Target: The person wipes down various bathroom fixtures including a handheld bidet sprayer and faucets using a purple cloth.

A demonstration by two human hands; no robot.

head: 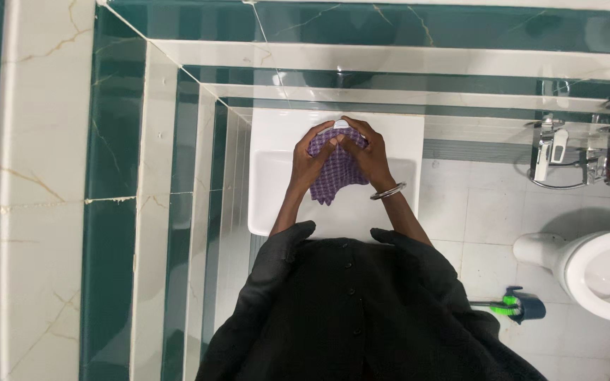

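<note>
Over a white rectangular washbasin (270,197) both my hands grip a purple checked cloth (338,176). My left hand (311,156) holds its left side and my right hand (368,154) holds its right side, fingers meeting at the cloth's top near the basin's back edge. The lower part of the cloth hangs over the bowl. A metal bangle (388,191) circles my right wrist. My black buttoned garment fills the lower middle of the view.
Green and white marbled wall tiles run along the left and top. A white toilet (594,271) stands at the right, with chrome taps (587,152) above it. A blue and green toilet brush (520,305) lies on the pale tiled floor.
</note>
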